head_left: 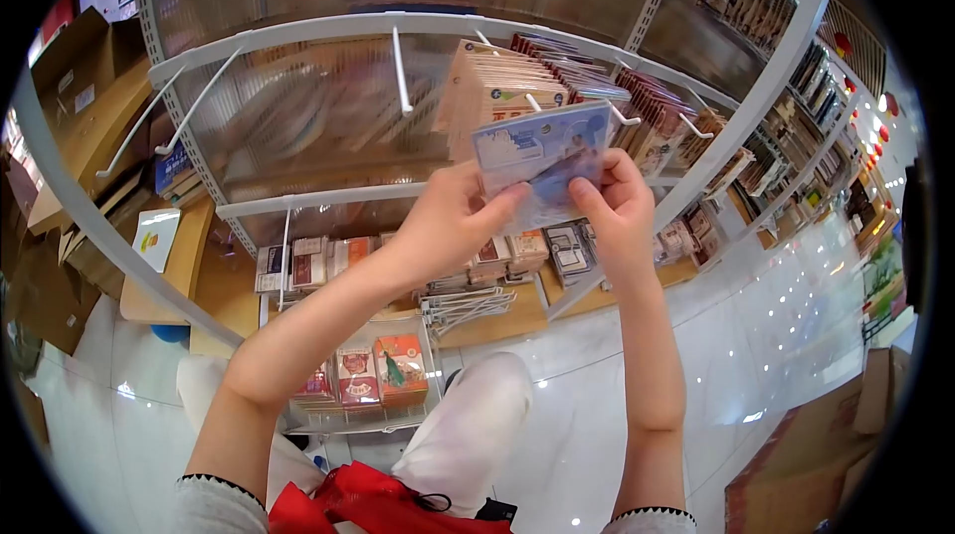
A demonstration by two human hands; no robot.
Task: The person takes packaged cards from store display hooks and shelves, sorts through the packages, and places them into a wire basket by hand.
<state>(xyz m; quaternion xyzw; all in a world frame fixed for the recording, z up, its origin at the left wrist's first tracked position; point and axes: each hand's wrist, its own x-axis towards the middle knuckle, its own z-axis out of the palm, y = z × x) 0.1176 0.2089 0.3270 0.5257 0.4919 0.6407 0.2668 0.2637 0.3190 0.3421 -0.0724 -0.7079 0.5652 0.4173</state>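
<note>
Before the display rack [298,198], hands' card packet [542,161] long-axis level.

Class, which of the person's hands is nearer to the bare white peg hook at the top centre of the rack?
Left. The left hand lies just below the bare peg hook; the right hand is farther right, beyond the blue packet.

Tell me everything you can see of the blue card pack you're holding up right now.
The blue card pack is a thin, flat, glossy packet, pale blue with cartoon-like printing too blurred to read. It is held up roughly upright, tilted slightly, in front of the white peg rail and the hanging brown packs. The left hand pinches its lower left edge; the right hand grips its lower right corner. A white hook tip shows near its top edge.
</note>
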